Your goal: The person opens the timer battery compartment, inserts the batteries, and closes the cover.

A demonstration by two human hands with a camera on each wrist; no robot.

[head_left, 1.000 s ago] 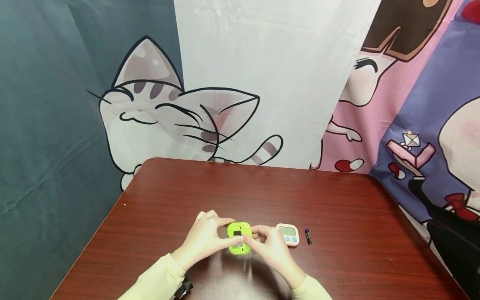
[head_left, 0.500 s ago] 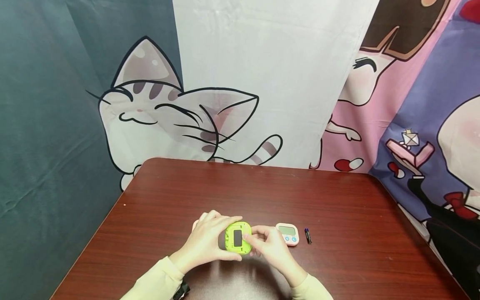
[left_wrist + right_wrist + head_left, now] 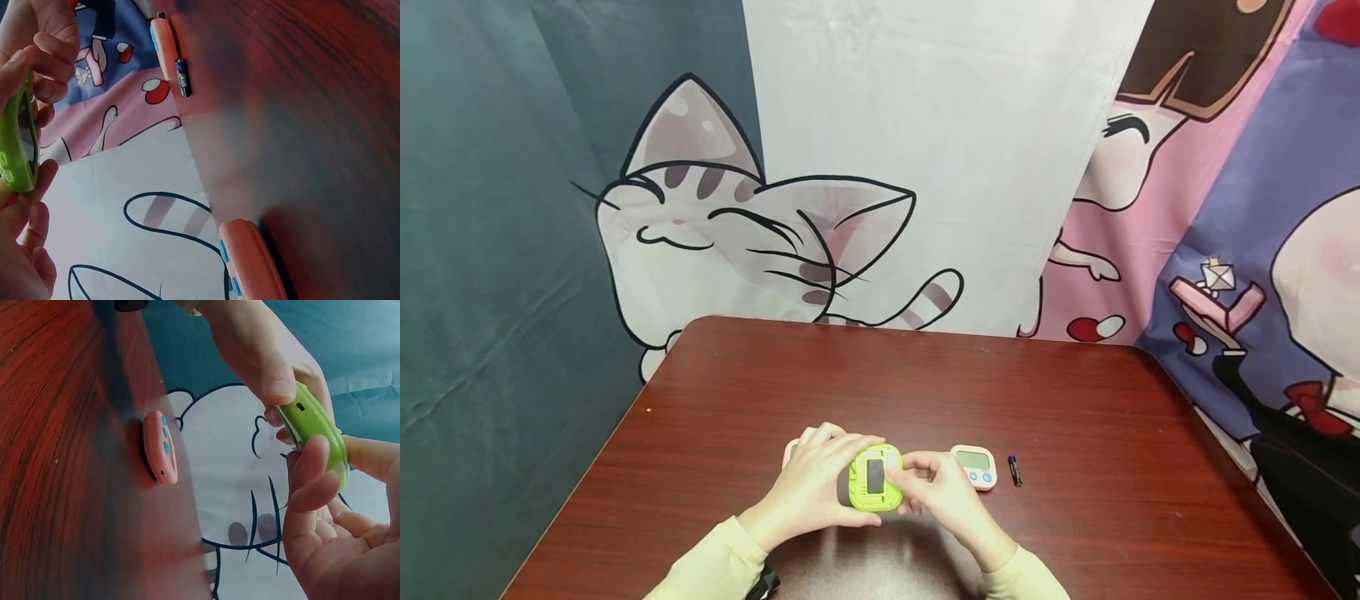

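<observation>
A lime-green digital timer (image 3: 876,477) is held up above the table, its back with a dark rectangular patch facing the head camera. My left hand (image 3: 808,479) grips it from the left, thumb along the lower edge and fingers along the upper edge. From the other side my right hand (image 3: 946,498) pinches its right edge, thumb on the back. Green buttons and part of the screen show on the timer (image 3: 22,140) in the left wrist view. In the right wrist view the timer (image 3: 315,428) appears edge-on between both hands.
To the right on the brown table (image 3: 1075,417) lies a pink timer (image 3: 973,467) with blue buttons, a small dark battery (image 3: 1015,471) beside it. Another pink timer (image 3: 161,449) sits behind the left hand, mostly hidden in the head view. A cartoon curtain (image 3: 962,167) hangs behind.
My left thumb has slid off the middle of the green timer's back to its lower edge, baring the dark patch. The right hand keeps its pinch almost unmoved.
</observation>
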